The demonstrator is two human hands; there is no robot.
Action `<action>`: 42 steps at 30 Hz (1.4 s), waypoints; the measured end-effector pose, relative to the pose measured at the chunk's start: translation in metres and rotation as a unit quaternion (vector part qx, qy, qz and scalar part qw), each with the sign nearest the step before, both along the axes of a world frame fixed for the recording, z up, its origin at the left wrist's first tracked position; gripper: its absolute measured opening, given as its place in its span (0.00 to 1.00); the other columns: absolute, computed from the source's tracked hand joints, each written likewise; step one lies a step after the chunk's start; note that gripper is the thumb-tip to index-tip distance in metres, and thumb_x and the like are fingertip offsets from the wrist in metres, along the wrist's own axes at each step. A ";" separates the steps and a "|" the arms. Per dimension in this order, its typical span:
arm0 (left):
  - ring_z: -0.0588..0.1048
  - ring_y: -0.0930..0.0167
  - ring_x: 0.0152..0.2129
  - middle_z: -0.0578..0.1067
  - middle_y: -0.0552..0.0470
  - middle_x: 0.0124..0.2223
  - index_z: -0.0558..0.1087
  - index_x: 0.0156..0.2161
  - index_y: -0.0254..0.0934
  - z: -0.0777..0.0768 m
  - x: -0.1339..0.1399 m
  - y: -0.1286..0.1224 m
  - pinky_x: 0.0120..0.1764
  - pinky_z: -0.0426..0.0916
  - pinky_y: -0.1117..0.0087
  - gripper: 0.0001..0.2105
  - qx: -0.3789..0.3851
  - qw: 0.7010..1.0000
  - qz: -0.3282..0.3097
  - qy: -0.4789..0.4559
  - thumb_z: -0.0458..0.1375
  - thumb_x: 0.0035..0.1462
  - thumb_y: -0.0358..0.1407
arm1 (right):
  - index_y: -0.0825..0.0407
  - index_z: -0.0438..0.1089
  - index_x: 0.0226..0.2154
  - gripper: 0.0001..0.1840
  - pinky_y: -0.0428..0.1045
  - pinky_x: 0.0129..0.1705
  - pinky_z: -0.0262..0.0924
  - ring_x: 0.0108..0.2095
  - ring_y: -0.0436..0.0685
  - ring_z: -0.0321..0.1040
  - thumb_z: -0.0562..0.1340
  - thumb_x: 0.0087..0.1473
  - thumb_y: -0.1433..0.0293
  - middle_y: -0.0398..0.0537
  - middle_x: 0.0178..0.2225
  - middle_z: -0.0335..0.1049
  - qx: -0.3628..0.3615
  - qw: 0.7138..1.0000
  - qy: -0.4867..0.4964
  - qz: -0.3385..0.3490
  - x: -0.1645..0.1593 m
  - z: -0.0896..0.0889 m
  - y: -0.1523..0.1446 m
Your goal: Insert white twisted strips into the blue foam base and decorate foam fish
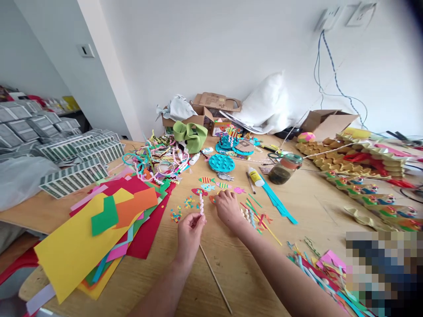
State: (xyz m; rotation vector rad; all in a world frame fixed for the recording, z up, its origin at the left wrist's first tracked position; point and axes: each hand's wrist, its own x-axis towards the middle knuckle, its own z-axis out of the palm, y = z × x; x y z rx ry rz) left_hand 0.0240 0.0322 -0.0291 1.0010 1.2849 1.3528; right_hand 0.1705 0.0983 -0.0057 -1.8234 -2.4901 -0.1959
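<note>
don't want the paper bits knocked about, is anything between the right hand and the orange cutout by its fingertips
Nothing visible: the right hand is right at the orange cutout, partly covering it. The left hand holds the pink twisted strip to the other side, not between.

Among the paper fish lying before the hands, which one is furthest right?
The pink fish, just beyond the right hand; the others, such as the red-and-yellow striped fish, lie further left.
</note>
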 end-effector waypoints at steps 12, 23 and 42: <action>0.72 0.71 0.24 0.77 0.48 0.27 0.76 0.29 0.33 0.005 0.008 -0.010 0.29 0.65 0.73 0.10 0.038 0.989 -0.127 0.059 0.60 0.49 0.40 | 0.55 0.72 0.23 0.16 0.44 0.25 0.52 0.23 0.49 0.62 0.59 0.50 0.60 0.44 0.22 0.72 -0.188 0.816 0.545 -0.038 -0.001 0.017 -0.063; 0.69 0.77 0.19 0.74 0.50 0.30 0.71 0.38 0.32 0.012 -0.010 0.010 0.21 0.60 0.77 0.20 -0.013 0.995 0.067 -0.069 0.62 0.44 0.45 | 0.54 0.71 0.20 0.13 0.45 0.23 0.48 0.22 0.51 0.64 0.58 0.49 0.65 0.46 0.20 0.70 -0.161 0.925 0.305 -0.159 0.022 0.014 -0.050; 0.66 0.80 0.16 0.70 0.56 0.25 0.69 0.37 0.31 0.016 -0.028 0.020 0.18 0.59 0.79 0.14 0.055 0.978 0.156 -0.129 0.60 0.43 0.35 | 0.58 0.70 0.35 0.12 0.50 0.29 0.59 0.33 0.64 0.73 0.53 0.51 0.77 0.61 0.32 0.74 -0.245 0.969 0.029 0.021 -0.031 0.014 -0.163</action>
